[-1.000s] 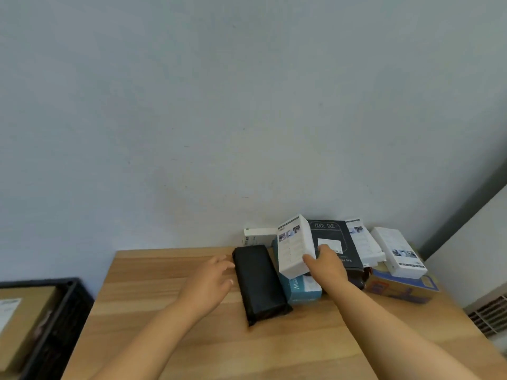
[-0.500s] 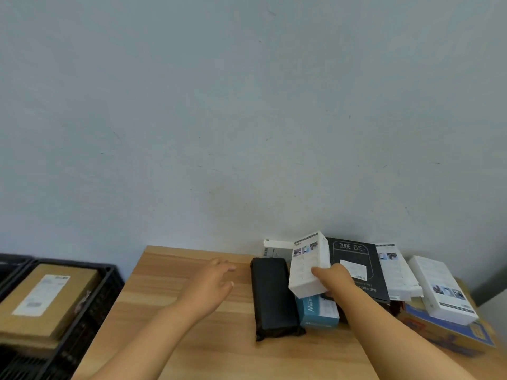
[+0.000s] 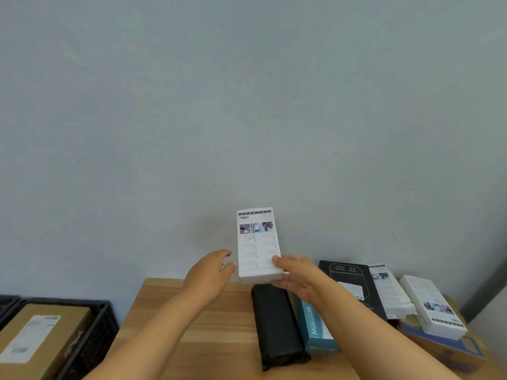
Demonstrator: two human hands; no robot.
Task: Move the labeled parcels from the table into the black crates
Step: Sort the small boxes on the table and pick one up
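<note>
My right hand [image 3: 297, 278] grips a white printed box [image 3: 258, 245] by its lower right corner and holds it upright above the table. My left hand [image 3: 210, 272] is beside the box's lower left edge, fingers loosely extended, thumb tip close to it; contact is unclear. Below lie a black wrapped parcel [image 3: 277, 325], a teal box [image 3: 315, 329], a black box [image 3: 354, 286] and two more white boxes [image 3: 389, 292] [image 3: 433, 305]. A black crate [image 3: 93, 333] at the lower left holds a brown labeled carton [image 3: 38, 338].
The wooden table [image 3: 192, 330] stands against a plain grey-blue wall. A blue and tan box [image 3: 450, 349] lies under the rightmost white box. A second black crate edge [image 3: 8, 300] shows at the far left.
My right hand has lifted the white box off the pile and up to the left. My left hand has risen toward the box. The view has swung left, showing more of the crate.
</note>
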